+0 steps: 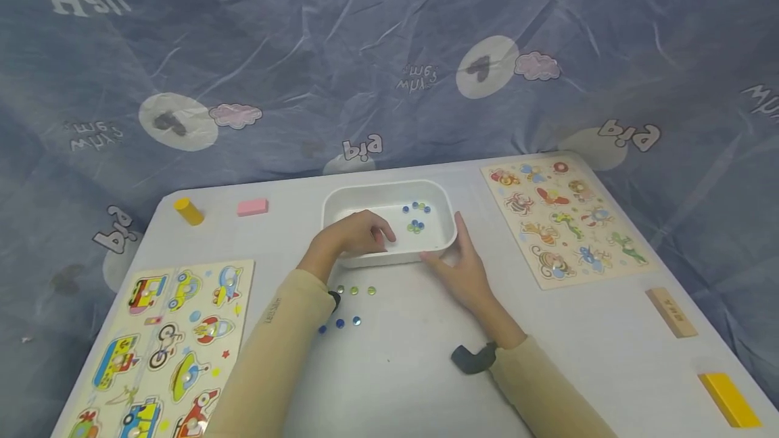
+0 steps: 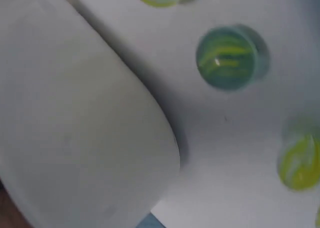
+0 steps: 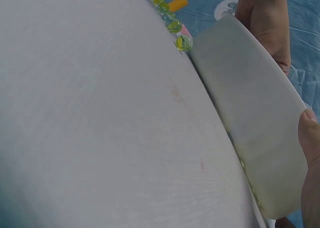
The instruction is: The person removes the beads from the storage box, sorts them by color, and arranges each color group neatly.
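A white plastic tray stands on the table, with blue and yellow-green glass marbles in two small clusters in its right half. My left hand reaches over the front wall into the left half, fingers bent downward; whether they pinch a marble is hidden. At the front right corner, my right hand grips the tray, thumb against the wall. In front of the tray lie a row of yellow-green marbles and a row of blue marbles. The left wrist view shows a striped marble beside the tray wall.
A vehicle puzzle board lies at the left and an insect puzzle board at the right. Toward the back left are a yellow cylinder and a pink block. A wooden block and yellow block lie near the right edge.
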Tool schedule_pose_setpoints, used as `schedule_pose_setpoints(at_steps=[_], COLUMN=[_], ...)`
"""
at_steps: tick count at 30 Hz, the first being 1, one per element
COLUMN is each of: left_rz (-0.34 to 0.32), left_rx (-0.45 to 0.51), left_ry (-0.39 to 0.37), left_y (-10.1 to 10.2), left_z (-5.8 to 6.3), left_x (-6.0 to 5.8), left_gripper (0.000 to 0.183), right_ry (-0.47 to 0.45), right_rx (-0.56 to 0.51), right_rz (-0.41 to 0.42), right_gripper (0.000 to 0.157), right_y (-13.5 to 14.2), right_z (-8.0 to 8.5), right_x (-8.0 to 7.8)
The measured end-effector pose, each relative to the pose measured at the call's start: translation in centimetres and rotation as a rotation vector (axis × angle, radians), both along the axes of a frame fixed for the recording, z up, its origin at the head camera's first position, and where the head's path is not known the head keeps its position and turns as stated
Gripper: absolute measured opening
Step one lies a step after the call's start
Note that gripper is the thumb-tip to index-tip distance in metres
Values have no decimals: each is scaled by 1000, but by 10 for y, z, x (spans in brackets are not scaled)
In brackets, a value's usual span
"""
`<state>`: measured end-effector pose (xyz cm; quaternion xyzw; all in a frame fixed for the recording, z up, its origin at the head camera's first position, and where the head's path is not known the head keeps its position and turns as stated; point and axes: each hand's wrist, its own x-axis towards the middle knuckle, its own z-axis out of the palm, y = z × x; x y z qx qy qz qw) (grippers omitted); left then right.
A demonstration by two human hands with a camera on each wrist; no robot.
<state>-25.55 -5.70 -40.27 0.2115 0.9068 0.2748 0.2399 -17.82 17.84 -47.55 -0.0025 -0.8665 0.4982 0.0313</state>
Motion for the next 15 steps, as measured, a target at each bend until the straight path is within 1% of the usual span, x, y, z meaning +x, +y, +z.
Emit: schedule_pose_setpoints(at_steps=[3,7,15], left_rz=[-11,-21,-9], left_rx=[36,59,57], left_ry=[-17,-16,-24], left_y=[7,16,29], left_z=[-5,-10,-15], left_x=[-3,-6,-5], left_gripper=[23,22,16], right_ry=[0,-4,6], right_rx=[3,1,1], right_rz=[3,-1,5], right_gripper=[102,102,101], right_y=[-1,-1,-1], right_z=[0,1,2], right_x=[1,1,2])
